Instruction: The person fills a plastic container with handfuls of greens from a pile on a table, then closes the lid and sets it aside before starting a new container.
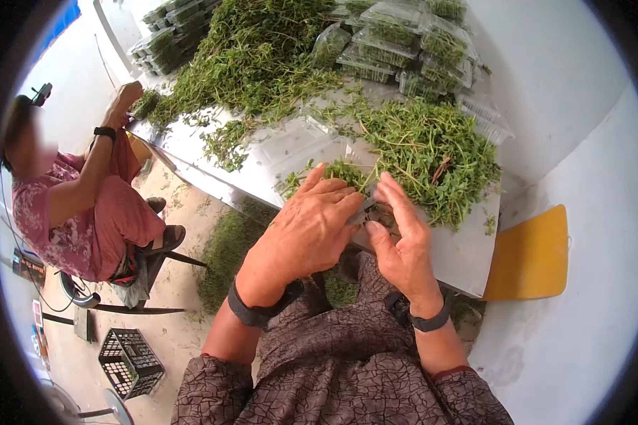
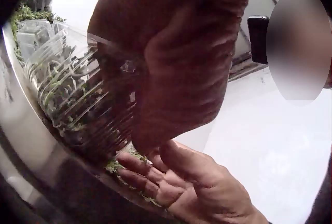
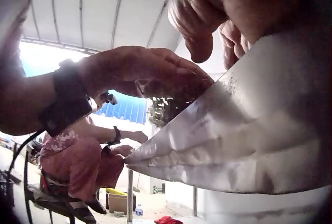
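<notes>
A clear plastic clamshell box (image 2: 67,94) of leafy green sprigs stands at the table's near edge. My left hand (image 1: 308,223) lies over it, fingers mostly straight, palm down on the sprigs (image 1: 344,172). In the left wrist view that palm covers much of the box. Just right of the box, my right hand (image 1: 407,248) is held with fingers extended and thumb apart, the fingertips close to its side. Behind the left hand lies a clear plastic lid (image 1: 290,145).
A loose heap of greens (image 1: 432,159) spreads at right, with a larger pile (image 1: 255,57) farther back. Filled clear boxes (image 1: 397,49) are stacked behind. At left sits another person (image 1: 85,205). A yellow board (image 1: 528,255) stands by the right edge; a black crate (image 1: 130,363) is on the floor.
</notes>
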A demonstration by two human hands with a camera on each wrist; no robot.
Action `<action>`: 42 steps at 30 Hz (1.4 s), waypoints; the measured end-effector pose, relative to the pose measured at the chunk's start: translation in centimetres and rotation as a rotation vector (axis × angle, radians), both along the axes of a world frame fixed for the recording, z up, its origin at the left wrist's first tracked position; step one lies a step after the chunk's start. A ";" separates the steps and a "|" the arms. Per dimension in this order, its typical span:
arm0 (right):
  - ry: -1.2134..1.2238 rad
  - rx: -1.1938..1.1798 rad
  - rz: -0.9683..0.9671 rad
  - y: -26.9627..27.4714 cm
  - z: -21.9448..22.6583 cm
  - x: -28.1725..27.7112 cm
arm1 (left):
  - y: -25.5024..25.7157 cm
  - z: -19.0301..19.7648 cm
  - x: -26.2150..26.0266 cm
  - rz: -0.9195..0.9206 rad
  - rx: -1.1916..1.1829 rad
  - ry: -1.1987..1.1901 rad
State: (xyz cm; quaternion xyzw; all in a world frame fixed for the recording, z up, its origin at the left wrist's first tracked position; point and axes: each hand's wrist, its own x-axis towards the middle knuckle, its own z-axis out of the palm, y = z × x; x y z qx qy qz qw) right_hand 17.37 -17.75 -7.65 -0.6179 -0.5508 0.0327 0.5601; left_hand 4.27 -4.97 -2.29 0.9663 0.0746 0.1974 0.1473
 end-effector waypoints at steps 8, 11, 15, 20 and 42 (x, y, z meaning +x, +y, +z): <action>0.123 -0.012 0.020 -0.2 0.3 -0.1 | 0.8 0.4 0.5 -0.080 -0.094 0.012; 0.029 -0.067 -0.005 -0.2 0.8 0.0 | 0.9 0.3 0.5 -0.110 -0.107 0.031; -0.198 -0.039 -0.003 0.2 0.7 0.4 | 1.3 0.3 0.6 -0.141 -0.080 0.039; -0.311 -0.075 -0.074 0.5 1.0 0.0 | 1.3 0.4 0.7 -0.149 -0.067 0.020; -0.394 0.140 -0.338 0.7 0.6 0.5 | 1.7 0.5 -0.3 -0.163 -0.076 0.005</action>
